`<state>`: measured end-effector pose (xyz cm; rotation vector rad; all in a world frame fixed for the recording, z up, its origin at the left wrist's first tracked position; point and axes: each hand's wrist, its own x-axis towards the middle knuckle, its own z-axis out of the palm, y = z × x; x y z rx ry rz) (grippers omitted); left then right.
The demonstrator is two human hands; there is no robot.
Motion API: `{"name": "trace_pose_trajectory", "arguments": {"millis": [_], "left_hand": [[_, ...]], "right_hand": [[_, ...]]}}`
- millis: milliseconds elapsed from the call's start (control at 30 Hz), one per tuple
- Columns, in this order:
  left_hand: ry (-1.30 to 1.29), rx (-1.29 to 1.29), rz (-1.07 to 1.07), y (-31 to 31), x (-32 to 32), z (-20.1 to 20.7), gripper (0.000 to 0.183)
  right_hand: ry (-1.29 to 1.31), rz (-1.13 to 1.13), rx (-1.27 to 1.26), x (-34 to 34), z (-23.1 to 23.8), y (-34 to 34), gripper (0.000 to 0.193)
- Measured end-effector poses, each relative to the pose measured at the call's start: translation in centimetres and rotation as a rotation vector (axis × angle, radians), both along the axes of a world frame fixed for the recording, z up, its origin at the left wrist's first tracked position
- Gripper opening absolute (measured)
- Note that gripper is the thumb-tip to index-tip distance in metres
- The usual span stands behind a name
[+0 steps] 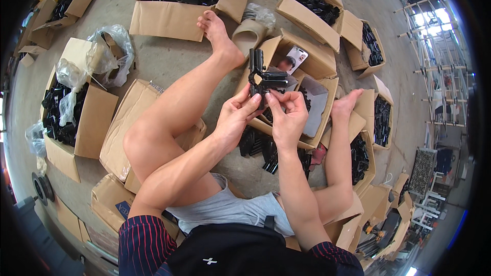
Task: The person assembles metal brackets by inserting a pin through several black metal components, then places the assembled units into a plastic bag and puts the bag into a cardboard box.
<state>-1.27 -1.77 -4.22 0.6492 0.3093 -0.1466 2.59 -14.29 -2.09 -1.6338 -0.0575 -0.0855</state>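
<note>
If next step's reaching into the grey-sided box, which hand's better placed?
Right, probably. The right hand looks nearer the grey-sided box, with only fingertips at the black plastic piece; the left hand seems to carry that piece.

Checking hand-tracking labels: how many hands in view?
2. The left hand holds the black part at its lower left; the right hand pinches at its lower right. Some fingers are hidden, but no other hand shows.
</note>
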Motion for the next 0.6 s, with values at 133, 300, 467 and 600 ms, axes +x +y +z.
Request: {"name": "trace_pose_trajectory", "arguments": {"millis": [133,300,467,600], "left_hand": [[0.003,-0.022,0.017,-0.1,-0.1,0.4,0.033],[0.015,-0.007,0.028,-0.4,-0.1,-0.4,0.032],[0.03,0.042,0.037,-0.7,0.1,-0.7,0.037],[-0.001,0.034,0.078,-0.6,0.0,-0.9,0.049]], "right_hand": [[0.05,-0.01,0.003,-0.1,-0.2,0.2,0.017],[0.119,-0.08,-0.046,-0.5,-0.4,0.9,0.014],[-0.019,-0.109,-0.262,-0.4,-0.9,0.7,0.017],[-0.069,-0.086,-0.357,-0.3,-1.4,0.7,0.023]]}}
